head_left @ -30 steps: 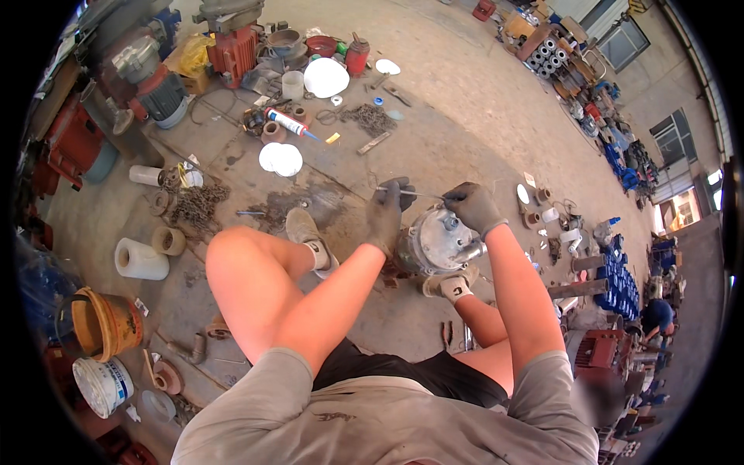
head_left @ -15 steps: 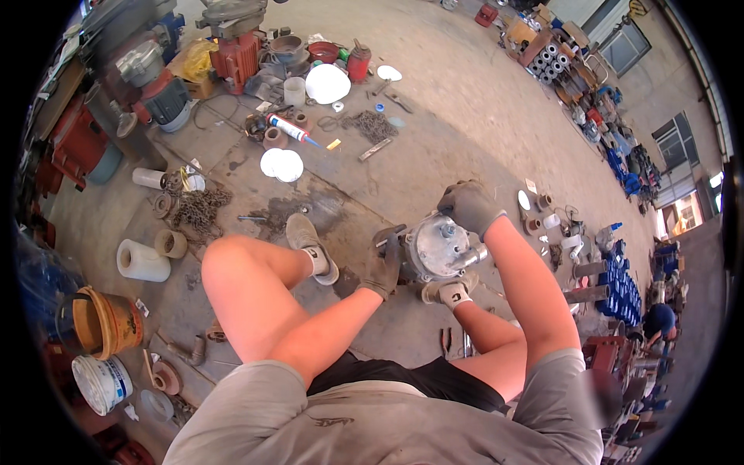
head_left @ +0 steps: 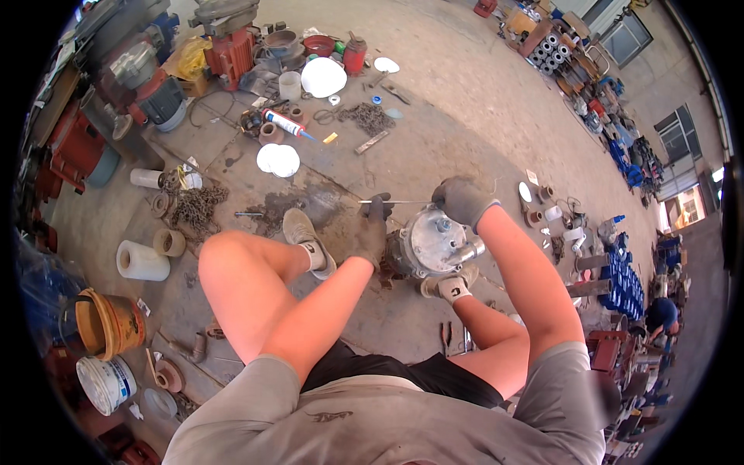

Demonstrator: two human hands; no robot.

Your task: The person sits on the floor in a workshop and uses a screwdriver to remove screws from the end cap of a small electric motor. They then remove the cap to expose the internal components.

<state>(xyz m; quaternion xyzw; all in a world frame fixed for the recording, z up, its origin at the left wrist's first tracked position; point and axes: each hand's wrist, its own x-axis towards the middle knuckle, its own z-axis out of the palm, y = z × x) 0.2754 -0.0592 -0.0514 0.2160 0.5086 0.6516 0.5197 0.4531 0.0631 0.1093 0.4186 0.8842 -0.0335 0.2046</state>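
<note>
A round grey metal housing [head_left: 434, 242], with a short pipe stub and a small fitting on its cover, sits on the floor between my feet. Beyond its far edge, a thin straight metal rod [head_left: 407, 202] lies level across the gap between my gloved hands. My right hand [head_left: 463, 201] is closed around its right end, close above the housing's rim. Near the left end, the fingers of my left hand [head_left: 373, 225] pinch the rod, just left of the housing. Whatever the right glove covers is hidden.
Pliers [head_left: 446, 335] lie near my right leg. Ahead are a sealant tube [head_left: 287, 124], white discs [head_left: 279, 160] and a chain [head_left: 368, 118]. Buckets [head_left: 116, 322] and a white roll [head_left: 142, 260] stand at left, motors [head_left: 161, 101] farther off. Blue parts [head_left: 620, 279] are stacked at right.
My left hand has moved away from the housing's left side, up and slightly left, to the rod. The rod now shows between both hands. My right hand has shifted slightly left.
</note>
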